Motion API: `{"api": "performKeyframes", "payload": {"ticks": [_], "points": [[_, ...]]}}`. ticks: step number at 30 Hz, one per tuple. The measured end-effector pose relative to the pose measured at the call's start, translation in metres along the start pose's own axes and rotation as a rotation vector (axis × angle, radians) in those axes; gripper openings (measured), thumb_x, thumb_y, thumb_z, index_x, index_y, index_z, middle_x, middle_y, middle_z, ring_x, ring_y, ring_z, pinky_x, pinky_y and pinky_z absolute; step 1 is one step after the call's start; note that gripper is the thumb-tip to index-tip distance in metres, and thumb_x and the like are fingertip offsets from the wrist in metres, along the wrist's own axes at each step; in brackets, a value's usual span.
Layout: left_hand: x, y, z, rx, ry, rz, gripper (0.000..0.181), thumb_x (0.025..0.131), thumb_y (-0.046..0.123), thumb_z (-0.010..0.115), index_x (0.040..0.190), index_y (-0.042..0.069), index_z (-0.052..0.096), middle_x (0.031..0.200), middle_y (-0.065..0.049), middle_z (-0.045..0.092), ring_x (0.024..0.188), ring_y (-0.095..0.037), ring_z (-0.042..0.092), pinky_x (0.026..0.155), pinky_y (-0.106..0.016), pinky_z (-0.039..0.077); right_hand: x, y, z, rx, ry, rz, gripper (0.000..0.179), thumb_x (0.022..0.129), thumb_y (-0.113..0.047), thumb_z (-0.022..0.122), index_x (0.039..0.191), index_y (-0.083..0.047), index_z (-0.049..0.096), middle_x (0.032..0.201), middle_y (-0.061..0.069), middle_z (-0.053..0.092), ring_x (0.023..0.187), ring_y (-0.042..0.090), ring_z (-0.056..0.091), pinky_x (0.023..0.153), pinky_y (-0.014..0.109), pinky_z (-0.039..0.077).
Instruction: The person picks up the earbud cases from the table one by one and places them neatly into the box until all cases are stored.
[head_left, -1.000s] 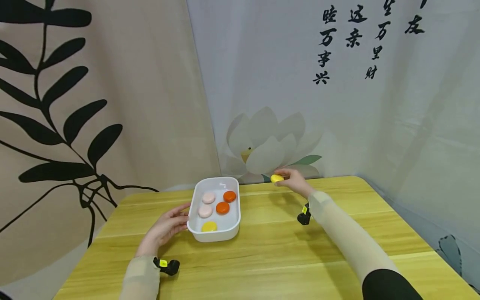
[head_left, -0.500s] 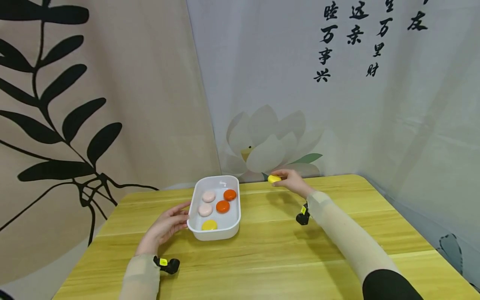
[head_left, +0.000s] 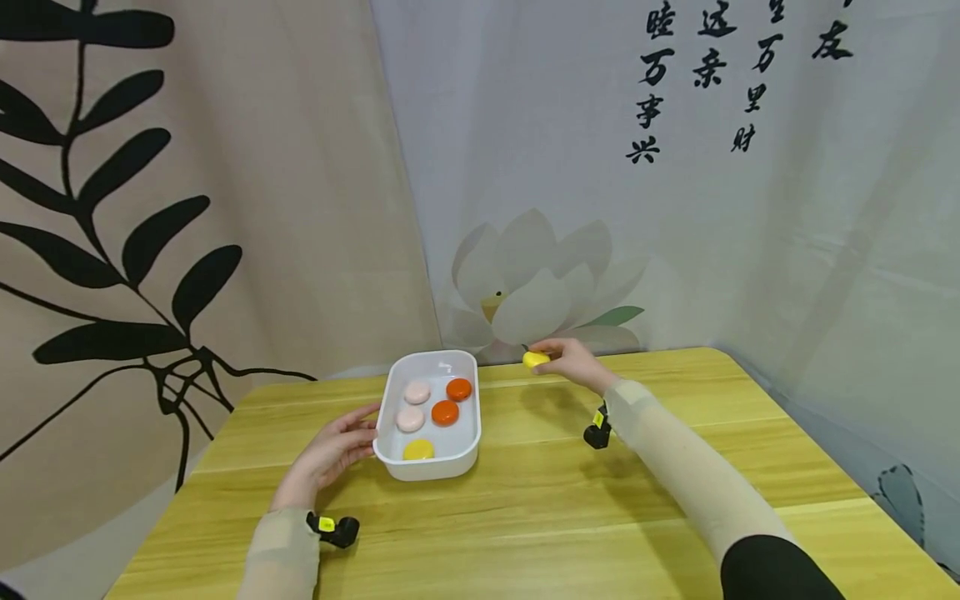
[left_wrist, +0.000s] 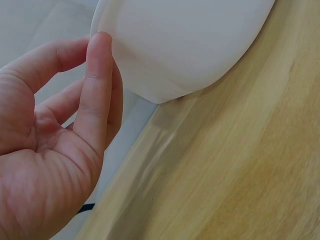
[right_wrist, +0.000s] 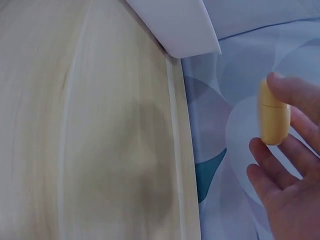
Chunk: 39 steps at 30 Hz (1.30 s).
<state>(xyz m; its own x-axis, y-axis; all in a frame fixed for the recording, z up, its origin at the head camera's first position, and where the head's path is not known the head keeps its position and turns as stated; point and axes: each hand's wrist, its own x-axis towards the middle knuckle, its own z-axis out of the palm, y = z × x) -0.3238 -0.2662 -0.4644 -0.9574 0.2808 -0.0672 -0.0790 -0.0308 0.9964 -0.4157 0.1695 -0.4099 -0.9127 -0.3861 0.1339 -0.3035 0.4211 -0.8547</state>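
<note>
My right hand [head_left: 572, 363] pinches a yellow rounded disc [head_left: 536, 359] between thumb and fingers, raised above the far part of the table, right of the tray. A seam runs around the disc's side in the right wrist view, where it stands on edge in the fingertips. A white rectangular tray [head_left: 442, 472] stands at the table's back, left of the held disc. At its left wall, my left hand [head_left: 337, 454] touches the outside near the rim with its fingertips. Inside the tray lie two pink discs [head_left: 410, 418], two orange discs [head_left: 445, 412] and one yellow disc [head_left: 418, 450].
The wooden table [head_left: 540, 517] extends in front of the tray and to its right. Its far edge meets a printed cloth backdrop [head_left: 315, 208] with plant, lotus and lettering designs. Small black cameras [head_left: 597, 429] are strapped at both wrists.
The right hand has moved slightly left, carrying the yellow disc closer to the tray. The left hand, the tray and the discs in it have stayed in place.
</note>
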Motion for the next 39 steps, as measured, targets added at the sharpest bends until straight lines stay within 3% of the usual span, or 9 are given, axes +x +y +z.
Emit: {"api": "performKeyframes", "payload": {"ticks": [16,33,39], "points": [[0.001,-0.005,0.000,-0.011,0.008,-0.002,0.062,0.095,0.001,0.058,0.150,-0.002,0.029,0.122,-0.025,0.050,0.085,-0.017,0.063,0.078,-0.027,0.055,0.009,-0.024,0.007,-0.053,-0.055,-0.024,0.044,0.087,-0.013,0.074,0.129,-0.006,0.062,0.123,0.008,0.063,0.103,0.021,0.061,0.088,0.037,0.051],[0.001,-0.002,-0.002,-0.020,-0.008,0.018,0.061,0.096,-0.002,0.056,0.150,-0.002,0.029,0.122,-0.023,0.051,0.086,-0.017,0.064,0.078,-0.026,0.055,0.015,-0.043,0.019,-0.025,-0.102,-0.066,0.048,0.086,-0.013,0.074,0.131,-0.003,0.059,0.128,0.009,0.062,0.109,0.021,0.061,0.091,0.034,0.050],[0.002,-0.002,-0.003,-0.020,-0.011,0.021,0.061,0.095,-0.002,0.057,0.150,-0.002,0.029,0.118,-0.018,0.054,0.085,-0.016,0.063,0.077,-0.026,0.055,0.019,-0.044,0.024,-0.022,-0.114,-0.094,0.048,0.087,-0.012,0.074,0.131,-0.001,0.059,0.130,0.014,0.059,0.116,0.028,0.057,0.096,0.040,0.048]]}}
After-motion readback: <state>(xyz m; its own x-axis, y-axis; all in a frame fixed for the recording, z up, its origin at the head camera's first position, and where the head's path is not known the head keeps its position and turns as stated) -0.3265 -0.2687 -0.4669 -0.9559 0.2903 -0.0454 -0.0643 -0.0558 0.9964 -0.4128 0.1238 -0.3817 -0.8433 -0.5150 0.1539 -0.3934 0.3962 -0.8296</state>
